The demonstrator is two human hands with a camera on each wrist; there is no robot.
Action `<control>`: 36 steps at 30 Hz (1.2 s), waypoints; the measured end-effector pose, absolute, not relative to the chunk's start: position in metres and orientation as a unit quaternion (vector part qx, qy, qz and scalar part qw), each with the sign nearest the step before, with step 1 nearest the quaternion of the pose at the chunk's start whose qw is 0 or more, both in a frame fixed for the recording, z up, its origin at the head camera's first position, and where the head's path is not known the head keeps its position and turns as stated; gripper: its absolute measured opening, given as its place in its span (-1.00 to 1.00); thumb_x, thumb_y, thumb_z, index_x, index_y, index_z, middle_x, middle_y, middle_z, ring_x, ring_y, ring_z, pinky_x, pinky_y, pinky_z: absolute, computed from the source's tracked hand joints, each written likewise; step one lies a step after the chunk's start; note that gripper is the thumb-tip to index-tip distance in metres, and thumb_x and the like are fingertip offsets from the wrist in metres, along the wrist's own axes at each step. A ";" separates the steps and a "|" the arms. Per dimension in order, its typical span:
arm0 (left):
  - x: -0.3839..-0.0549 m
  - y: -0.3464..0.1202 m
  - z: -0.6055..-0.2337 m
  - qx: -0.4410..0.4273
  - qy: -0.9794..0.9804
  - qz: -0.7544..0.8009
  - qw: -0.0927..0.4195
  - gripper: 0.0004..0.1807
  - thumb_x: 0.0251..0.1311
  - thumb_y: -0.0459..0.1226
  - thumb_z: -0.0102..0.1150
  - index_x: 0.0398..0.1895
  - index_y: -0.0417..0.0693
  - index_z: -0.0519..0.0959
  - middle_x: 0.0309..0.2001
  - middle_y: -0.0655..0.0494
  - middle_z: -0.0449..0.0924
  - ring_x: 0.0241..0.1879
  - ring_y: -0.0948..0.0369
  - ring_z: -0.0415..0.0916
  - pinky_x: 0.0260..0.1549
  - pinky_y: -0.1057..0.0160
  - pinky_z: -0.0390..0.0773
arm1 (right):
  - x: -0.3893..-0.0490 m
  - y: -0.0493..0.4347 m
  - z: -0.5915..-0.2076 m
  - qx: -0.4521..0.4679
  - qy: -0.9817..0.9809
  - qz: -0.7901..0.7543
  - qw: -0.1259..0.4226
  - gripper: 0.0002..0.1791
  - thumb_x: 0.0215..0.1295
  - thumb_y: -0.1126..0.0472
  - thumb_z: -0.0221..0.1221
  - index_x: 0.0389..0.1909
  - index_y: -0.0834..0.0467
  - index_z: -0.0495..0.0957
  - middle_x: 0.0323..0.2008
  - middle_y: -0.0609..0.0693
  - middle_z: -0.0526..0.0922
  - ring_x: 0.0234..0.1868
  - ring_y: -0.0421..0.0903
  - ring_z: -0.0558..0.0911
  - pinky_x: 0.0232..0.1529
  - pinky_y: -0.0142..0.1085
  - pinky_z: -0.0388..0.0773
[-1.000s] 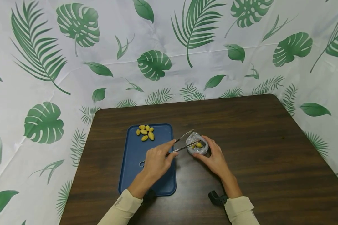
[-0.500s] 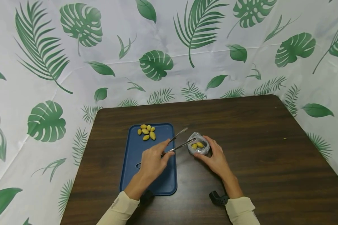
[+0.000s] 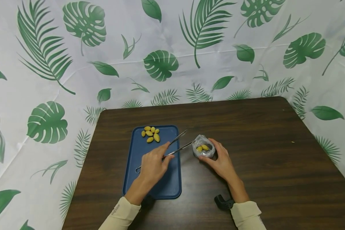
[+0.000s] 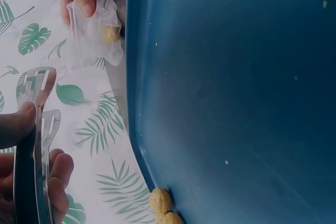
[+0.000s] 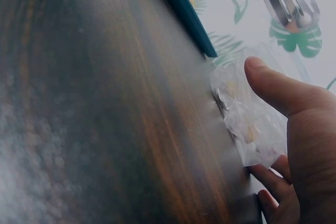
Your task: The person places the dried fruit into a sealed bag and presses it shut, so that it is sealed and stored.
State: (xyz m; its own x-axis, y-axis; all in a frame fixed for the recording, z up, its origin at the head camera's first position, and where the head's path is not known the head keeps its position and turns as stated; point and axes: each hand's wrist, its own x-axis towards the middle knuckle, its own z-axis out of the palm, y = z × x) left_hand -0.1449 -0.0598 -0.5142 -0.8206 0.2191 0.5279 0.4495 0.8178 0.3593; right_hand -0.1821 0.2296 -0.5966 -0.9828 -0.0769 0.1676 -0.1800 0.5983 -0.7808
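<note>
My left hand (image 3: 153, 164) holds metal tongs (image 3: 180, 149) over the blue tray (image 3: 168, 133). The tongs' arms are spread, with nothing between their slotted tips, which point toward the bag. In the left wrist view, thumb and fingers lie on either side of the tongs (image 4: 38, 129). My right hand (image 3: 222, 163) grips a clear plastic bag (image 3: 201, 139) standing on the table, its mouth facing up. Inside the bag lie a few yellow oval pieces (image 3: 205, 147). Several more yellow oval pieces (image 3: 149, 133) sit grouped at the tray's far left corner; their kind is unclear.
The dark wooden table (image 3: 261, 153) extends to the right of the bag, with a small yellow crumb (image 3: 292, 141) on it. Small crumbs are scattered on the tray. A white cloth with green leaves (image 3: 161, 65) hangs behind the table.
The tongs have drawn back left, from over the bag's mouth toward the tray, with the left hand. The pieces in the bag show more plainly. The right hand stays on the bag.
</note>
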 end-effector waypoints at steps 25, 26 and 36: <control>-0.145 -0.080 -0.519 -0.149 -0.930 -0.226 0.247 -0.46 0.11 -0.15 0.55 0.16 -0.16 0.69 -0.10 -0.05 0.82 -0.41 0.15 0.75 -0.51 0.13 0.67 | -0.181 0.230 -0.598 0.071 -0.893 0.441 0.058 -0.05 0.13 -0.16 0.50 0.52 -0.10 0.29 0.36 0.10 0.49 0.39 0.26 0.39 0.32 0.35 0.26; -0.145 -0.081 -0.519 -0.147 -0.931 -0.225 0.247 -0.46 0.11 -0.15 0.55 0.16 -0.17 0.69 -0.11 -0.05 0.82 -0.41 0.15 0.75 -0.52 0.13 0.67 | -0.181 0.230 -0.598 0.071 -0.893 0.440 0.058 -0.05 0.13 -0.16 0.50 0.51 -0.10 0.29 0.37 0.10 0.49 0.39 0.25 0.39 0.32 0.35 0.26; -0.147 -0.088 -0.518 -0.140 -0.930 -0.225 0.253 -0.46 0.11 -0.16 0.55 0.15 -0.19 0.69 -0.13 -0.08 0.82 -0.42 0.14 0.75 -0.52 0.11 0.67 | -0.181 0.230 -0.597 0.072 -0.893 0.441 0.057 -0.04 0.13 -0.15 0.50 0.51 -0.08 0.29 0.37 0.11 0.49 0.39 0.26 0.39 0.32 0.35 0.26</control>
State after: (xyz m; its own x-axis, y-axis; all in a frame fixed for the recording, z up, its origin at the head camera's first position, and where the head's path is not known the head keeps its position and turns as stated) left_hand -0.1467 -0.0880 -0.5175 -0.8323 0.1466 0.5346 0.3750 0.8591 0.3483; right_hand -0.1811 0.2303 -0.5972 -0.9832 -0.0778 0.1651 -0.1783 0.6012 -0.7790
